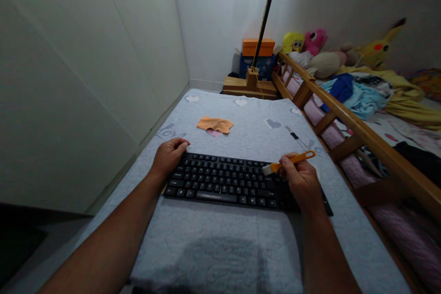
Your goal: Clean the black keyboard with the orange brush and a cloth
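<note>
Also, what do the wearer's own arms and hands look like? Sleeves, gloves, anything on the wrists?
Left forearm and right forearm are bare as far as the frame shows: no sleeves in view. Left hand and right hand are ungloved. No watch, bracelet, ring, cable or marking is visible, though the light is dim and fine detail is hard to tell.

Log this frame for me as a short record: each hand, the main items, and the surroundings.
Left hand: at the keyboard's far left corner; exact grip unclear
Right hand: holding an orange brush, bristles over the keys; contact unclear
Keyboard: black, lying keys up on a heart-patterned cover
Cloth: orange, beyond the keyboard
Slim item: dark band, beyond the keyboard, right of the cloth
Right side: wooden rail
</note>
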The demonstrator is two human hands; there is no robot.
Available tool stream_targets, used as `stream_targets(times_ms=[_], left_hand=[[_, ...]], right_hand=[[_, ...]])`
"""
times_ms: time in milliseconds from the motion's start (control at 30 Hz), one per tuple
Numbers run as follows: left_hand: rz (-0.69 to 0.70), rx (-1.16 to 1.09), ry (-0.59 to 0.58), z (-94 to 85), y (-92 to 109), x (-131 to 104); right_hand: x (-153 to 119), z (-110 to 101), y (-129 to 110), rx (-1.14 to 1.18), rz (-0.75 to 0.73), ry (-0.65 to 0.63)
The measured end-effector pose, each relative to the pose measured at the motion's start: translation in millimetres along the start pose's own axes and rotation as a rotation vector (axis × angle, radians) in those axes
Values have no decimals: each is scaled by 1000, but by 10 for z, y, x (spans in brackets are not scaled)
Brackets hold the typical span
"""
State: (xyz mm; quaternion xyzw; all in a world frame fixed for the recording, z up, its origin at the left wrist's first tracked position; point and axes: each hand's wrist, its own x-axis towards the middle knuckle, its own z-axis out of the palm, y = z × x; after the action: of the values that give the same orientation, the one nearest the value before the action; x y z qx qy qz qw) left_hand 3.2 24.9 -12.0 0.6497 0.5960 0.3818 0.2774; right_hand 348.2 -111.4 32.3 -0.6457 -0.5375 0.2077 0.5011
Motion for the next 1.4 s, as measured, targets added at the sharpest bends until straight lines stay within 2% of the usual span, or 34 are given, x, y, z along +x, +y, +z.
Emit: stream_targets(times_ms=[100, 167, 367, 633, 833, 967, 1200, 1400], left_hand=[[1, -3, -5, -1, 6, 1], [-3, -8, -9, -1, 16, 0], [-6, 0, 3, -3, 39, -10], [-6, -5, 2, 3, 18, -4], [3, 4, -2, 5, -13, 6], [14, 14, -2, 3, -18, 9], [-1, 16, 0, -1, 18, 0], [-10, 4, 0, 6, -10, 3]], right_hand=[[-3, -13, -33, 29, -24, -200], [5, -21, -40, 36, -13, -280], [25, -62, -65, 51, 56, -355], [42, -178, -63, 6, 94, -362], [50, -216, 28, 12, 134, -245], [26, -157, -25, 88, 102, -244], [-12, 55, -132, 117, 83, -359], [2, 52, -98, 78, 116, -335]])
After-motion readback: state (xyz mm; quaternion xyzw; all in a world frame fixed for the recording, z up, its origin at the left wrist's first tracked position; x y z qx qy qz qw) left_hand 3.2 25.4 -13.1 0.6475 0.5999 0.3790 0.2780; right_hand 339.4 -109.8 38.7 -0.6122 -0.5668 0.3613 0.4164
